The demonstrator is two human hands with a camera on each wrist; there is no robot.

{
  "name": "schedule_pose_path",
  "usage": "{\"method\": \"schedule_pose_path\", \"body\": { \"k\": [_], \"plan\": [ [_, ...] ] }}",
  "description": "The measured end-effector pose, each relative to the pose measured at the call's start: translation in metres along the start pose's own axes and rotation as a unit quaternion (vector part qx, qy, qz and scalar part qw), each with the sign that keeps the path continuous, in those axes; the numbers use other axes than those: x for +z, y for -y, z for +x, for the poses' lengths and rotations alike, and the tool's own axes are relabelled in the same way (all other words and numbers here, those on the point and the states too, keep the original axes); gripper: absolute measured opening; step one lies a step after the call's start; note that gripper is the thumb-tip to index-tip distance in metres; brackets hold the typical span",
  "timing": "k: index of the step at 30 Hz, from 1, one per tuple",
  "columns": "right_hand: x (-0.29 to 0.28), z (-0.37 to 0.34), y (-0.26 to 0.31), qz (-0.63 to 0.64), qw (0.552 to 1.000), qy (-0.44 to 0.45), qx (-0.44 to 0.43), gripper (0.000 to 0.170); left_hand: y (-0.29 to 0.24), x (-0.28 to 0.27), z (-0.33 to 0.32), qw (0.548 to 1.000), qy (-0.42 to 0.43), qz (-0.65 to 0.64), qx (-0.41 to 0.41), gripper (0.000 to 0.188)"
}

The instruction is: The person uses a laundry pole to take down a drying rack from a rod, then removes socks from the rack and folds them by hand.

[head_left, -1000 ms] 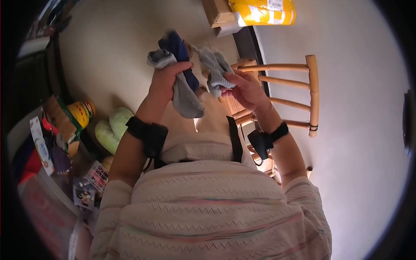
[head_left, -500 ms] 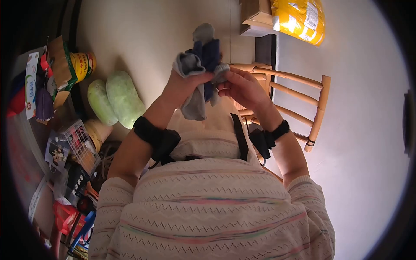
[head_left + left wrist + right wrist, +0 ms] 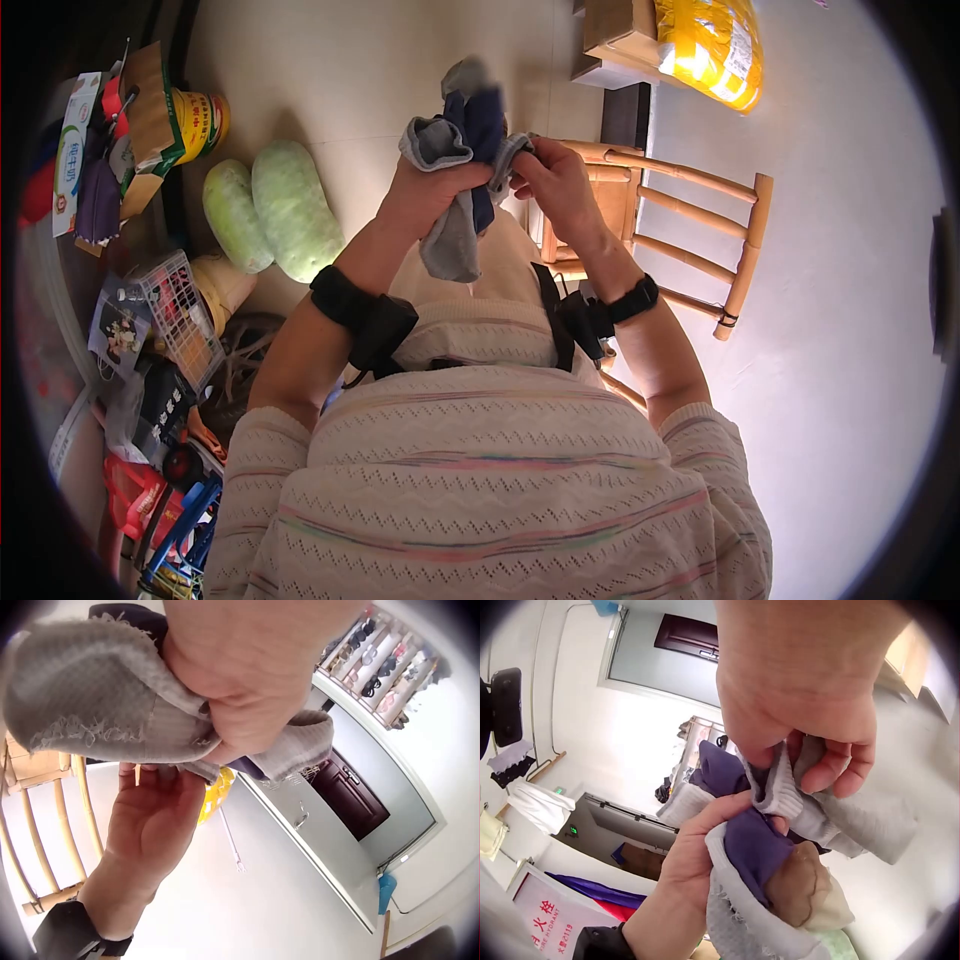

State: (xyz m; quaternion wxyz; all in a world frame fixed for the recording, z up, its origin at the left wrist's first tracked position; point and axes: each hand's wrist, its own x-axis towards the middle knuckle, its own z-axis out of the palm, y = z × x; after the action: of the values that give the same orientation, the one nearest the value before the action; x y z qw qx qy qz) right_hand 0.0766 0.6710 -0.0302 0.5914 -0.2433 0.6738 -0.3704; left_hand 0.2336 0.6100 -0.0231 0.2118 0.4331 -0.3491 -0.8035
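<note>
My left hand (image 3: 425, 195) grips a bundle of socks. In it are a grey sock (image 3: 452, 245) with its cuff gaping toward the thumb side and its toe hanging down, and a navy sock (image 3: 482, 120) behind. My right hand (image 3: 562, 190) pinches the ribbed cuff of a second grey sock (image 3: 784, 791), close against the bundle. In the right wrist view, left fingertips sit right at that cuff, and tan and cream material (image 3: 802, 885) shows below the navy fabric. The left wrist view has loose frayed threads on the near grey cuff (image 3: 90, 731).
A bamboo chair (image 3: 700, 210) stands at the right, near cardboard boxes (image 3: 620, 30) and a yellow package (image 3: 710, 50). On the floor at left lie two pale green melons (image 3: 295, 205), beside a white wire rack (image 3: 185, 315) and assorted packaging.
The right hand brought its grey sock leftward from apart to against the left hand's bundle. Since then it has shifted slightly upward at the cuff. The head view has also turned.
</note>
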Motion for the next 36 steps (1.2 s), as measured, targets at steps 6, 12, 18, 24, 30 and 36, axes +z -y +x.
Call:
{"method": "schedule_pose_path", "body": {
  "k": [6,12,18,24,30,36],
  "plan": [
    [0.002,-0.008,-0.017,-0.011,0.999,0.012,-0.038,0.019,0.011,-0.03,-0.009,0.995,-0.08,-0.045,0.047,0.021],
    [0.019,-0.02,-0.021,0.068,0.995,0.002,-0.074,0.02,0.009,-0.042,-0.024,0.992,-0.073,-0.093,0.042,0.023],
    [0.005,-0.034,-0.021,0.155,0.978,0.125,-0.059,0.022,-0.003,-0.053,-0.034,0.998,0.001,-0.06,0.013,0.024],
    [0.019,-0.045,-0.016,0.27,0.955,0.119,-0.032,0.016,0.008,-0.023,-0.031,0.994,0.087,0.051,0.052,0.036],
    [0.015,-0.043,-0.026,0.321,0.94,0.112,-0.04,0.015,0.013,-0.022,-0.025,0.988,0.054,0.127,0.066,0.037],
    [-0.006,-0.037,-0.034,0.236,0.969,0.044,-0.058,0.016,-0.003,-0.026,-0.025,0.998,0.041,-0.009,0.04,0.026]
  ]
}}
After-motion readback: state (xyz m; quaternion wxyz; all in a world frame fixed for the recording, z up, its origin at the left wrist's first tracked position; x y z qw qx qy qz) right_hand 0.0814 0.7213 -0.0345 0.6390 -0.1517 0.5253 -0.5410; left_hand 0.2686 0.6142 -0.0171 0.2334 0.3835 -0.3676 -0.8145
